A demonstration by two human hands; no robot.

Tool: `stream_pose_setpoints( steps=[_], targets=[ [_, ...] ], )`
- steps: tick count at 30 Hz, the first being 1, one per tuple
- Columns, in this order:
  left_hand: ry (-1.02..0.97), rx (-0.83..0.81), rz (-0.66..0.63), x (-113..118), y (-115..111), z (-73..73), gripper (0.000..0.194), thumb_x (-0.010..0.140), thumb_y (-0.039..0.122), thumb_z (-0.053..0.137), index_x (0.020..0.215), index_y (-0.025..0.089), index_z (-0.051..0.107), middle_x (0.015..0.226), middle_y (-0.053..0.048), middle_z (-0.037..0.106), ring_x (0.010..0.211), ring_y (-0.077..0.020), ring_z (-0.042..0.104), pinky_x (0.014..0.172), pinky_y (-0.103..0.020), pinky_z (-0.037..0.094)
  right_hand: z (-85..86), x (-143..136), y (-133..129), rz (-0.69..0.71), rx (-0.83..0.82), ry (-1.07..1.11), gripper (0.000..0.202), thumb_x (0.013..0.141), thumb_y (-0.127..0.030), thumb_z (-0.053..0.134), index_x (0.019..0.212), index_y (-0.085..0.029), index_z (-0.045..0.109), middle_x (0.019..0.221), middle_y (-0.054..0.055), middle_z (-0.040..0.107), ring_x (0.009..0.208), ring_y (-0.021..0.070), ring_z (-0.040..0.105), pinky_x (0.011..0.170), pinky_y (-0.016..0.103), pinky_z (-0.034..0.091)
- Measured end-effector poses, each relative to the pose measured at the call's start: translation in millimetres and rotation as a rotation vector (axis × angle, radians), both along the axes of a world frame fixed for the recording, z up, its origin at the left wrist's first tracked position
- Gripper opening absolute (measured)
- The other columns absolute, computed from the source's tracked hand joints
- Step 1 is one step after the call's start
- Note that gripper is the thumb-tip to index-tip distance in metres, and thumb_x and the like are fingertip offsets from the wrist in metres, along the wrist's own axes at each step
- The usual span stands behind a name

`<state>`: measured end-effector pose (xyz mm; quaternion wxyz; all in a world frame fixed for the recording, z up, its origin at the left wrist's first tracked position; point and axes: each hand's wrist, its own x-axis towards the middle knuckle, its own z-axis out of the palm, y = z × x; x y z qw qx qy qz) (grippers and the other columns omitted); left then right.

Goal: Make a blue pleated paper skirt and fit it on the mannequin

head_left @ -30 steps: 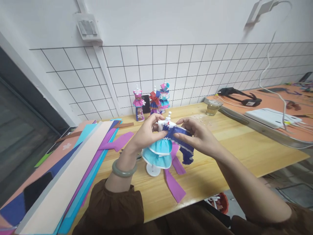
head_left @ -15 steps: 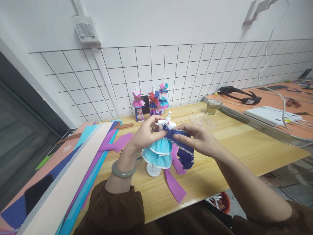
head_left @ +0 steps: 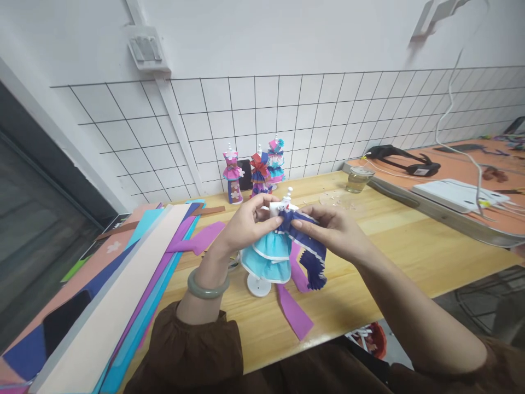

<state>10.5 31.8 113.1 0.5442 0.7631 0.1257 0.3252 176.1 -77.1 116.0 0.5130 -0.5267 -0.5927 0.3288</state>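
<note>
Navy pleated strip [head_left: 308,238] with white edging, head view, center of frame. One end sits against the chest of a white mini dress form [head_left: 287,198]; the rest hangs off to the right, ending in a frill. Right hand [head_left: 338,230] pinches the strip, thumb in front, fingers behind. Left hand [head_left: 251,221] is curled around the form's upper body, thumb pressing the strip at the chest. Form leans right in frame; it wears a turquoise tiered skirt [head_left: 268,260] with white trim. Can't tell if its round base sits flat on the wooden table [head_left: 410,241].

Magenta strip [head_left: 295,314] lies just right of the base, lower center. Left side: stack of colored sheets [head_left: 123,290], black phone [head_left: 65,323] on it at lower left. Upper center: three dressed forms [head_left: 234,178] near the tiled wall. Right of center: glass cup [head_left: 360,180], upright, pale liquid inside.
</note>
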Motion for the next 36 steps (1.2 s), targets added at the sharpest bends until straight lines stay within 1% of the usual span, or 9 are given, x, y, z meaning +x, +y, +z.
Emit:
stream_pose_setpoints(
  steps=[5, 9, 13, 17, 21, 26, 28, 33, 36],
  targets=[
    [0.015, 0.004, 0.017, 0.4, 0.9, -1.8, 0.036, 0.076, 0.029, 0.064, 0.106, 0.018, 0.049, 0.102, -0.007, 0.058, 0.085, -0.0144, 0.06, 0.073, -0.027, 0.049, 0.7, -1.0, -2.5, -0.009, -0.018, 0.007, 0.032, 0.071, -0.04, 0.069, 0.092, -0.017, 0.066, 0.081, 0.004, 0.068, 0.067, 0.0146, 0.061, 0.057, 0.025, 0.049],
    [0.008, 0.011, 0.029, 0.6, 0.4, -2.0, 0.035, 0.075, 0.029, 0.064, 0.105, 0.018, 0.049, 0.1, -0.007, 0.059, 0.085, -0.0145, 0.06, 0.074, -0.026, 0.048, 0.0, -0.2, -7.4, -0.021, -0.059, -0.016, 0.034, 0.068, -0.04, 0.072, 0.092, -0.017, 0.067, 0.078, 0.003, 0.068, 0.062, 0.0147, 0.06, 0.052, 0.025, 0.049],
    [0.006, 0.008, 0.022, 0.5, -0.2, -2.0, 0.037, 0.073, 0.027, 0.066, 0.105, 0.019, 0.049, 0.098, -0.005, 0.059, 0.082, -0.0135, 0.059, 0.071, -0.025, 0.048, -0.4, -0.4, -9.9, -0.061, -0.066, -0.075, 0.033, 0.07, -0.042, 0.069, 0.089, -0.015, 0.068, 0.073, 0.004, 0.067, 0.058, 0.0141, 0.058, 0.048, 0.025, 0.047],
    [0.015, 0.035, 0.036, 0.4, -1.3, -1.5, 0.037, 0.072, 0.026, 0.067, 0.104, 0.019, 0.05, 0.1, -0.006, 0.059, 0.082, -0.0134, 0.058, 0.069, -0.024, 0.048, 1.5, -3.8, -9.0, -0.066, -0.025, -0.116, 0.031, 0.073, -0.043, 0.066, 0.087, -0.016, 0.068, 0.069, 0.003, 0.065, 0.056, 0.0125, 0.055, 0.044, 0.022, 0.043],
    [0.017, 0.053, 0.039, 0.4, -2.4, -0.7, 0.037, 0.072, 0.025, 0.067, 0.104, 0.019, 0.05, 0.102, -0.007, 0.058, 0.083, -0.0136, 0.058, 0.07, -0.025, 0.048, 1.7, -5.4, -7.4, -0.08, -0.013, -0.129, 0.027, 0.076, -0.041, 0.064, 0.085, -0.016, 0.067, 0.066, 0.001, 0.062, 0.054, 0.011, 0.053, 0.044, 0.021, 0.04],
    [0.026, 0.087, 0.052, 0.4, -3.1, -0.3, 0.035, 0.073, 0.022, 0.065, 0.105, 0.019, 0.05, 0.103, -0.006, 0.058, 0.085, -0.0137, 0.059, 0.074, -0.026, 0.048, 0.7, -5.2, -6.9, -0.038, -0.015, -0.097, 0.025, 0.073, -0.038, 0.067, 0.086, -0.017, 0.067, 0.071, 0.001, 0.063, 0.059, 0.0117, 0.054, 0.048, 0.022, 0.043],
    [0.027, 0.089, 0.045, 0.2, -3.1, -0.2, 0.035, 0.073, 0.022, 0.065, 0.105, 0.019, 0.049, 0.102, -0.006, 0.058, 0.086, -0.0141, 0.059, 0.074, -0.026, 0.048, 0.8, -5.3, -6.8, -0.026, -0.016, -0.083, 0.025, 0.073, -0.039, 0.068, 0.085, -0.017, 0.066, 0.07, 0.001, 0.062, 0.058, 0.0117, 0.054, 0.047, 0.022, 0.042],
    [0.042, 0.09, 0.037, -0.8, -2.5, -0.3, 0.038, 0.074, 0.024, 0.065, 0.107, 0.019, 0.048, 0.099, -0.006, 0.059, 0.084, -0.0139, 0.058, 0.073, -0.026, 0.048, 0.4, -4.5, -6.3, 0.006, -0.065, -0.047, 0.025, 0.073, -0.039, 0.068, 0.083, -0.016, 0.064, 0.068, 0.0, 0.061, 0.058, 0.0112, 0.054, 0.048, 0.022, 0.042],
    [0.036, 0.088, 0.034, -0.7, -2.7, -0.4, 0.036, 0.074, 0.024, 0.065, 0.106, 0.018, 0.048, 0.1, -0.006, 0.058, 0.084, -0.0134, 0.058, 0.073, -0.025, 0.048, -0.2, -3.6, -5.8, 0.01, -0.093, -0.068, 0.028, 0.073, -0.041, 0.067, 0.084, -0.015, 0.066, 0.068, 0.001, 0.062, 0.057, 0.0114, 0.054, 0.048, 0.022, 0.042]
  ],
)
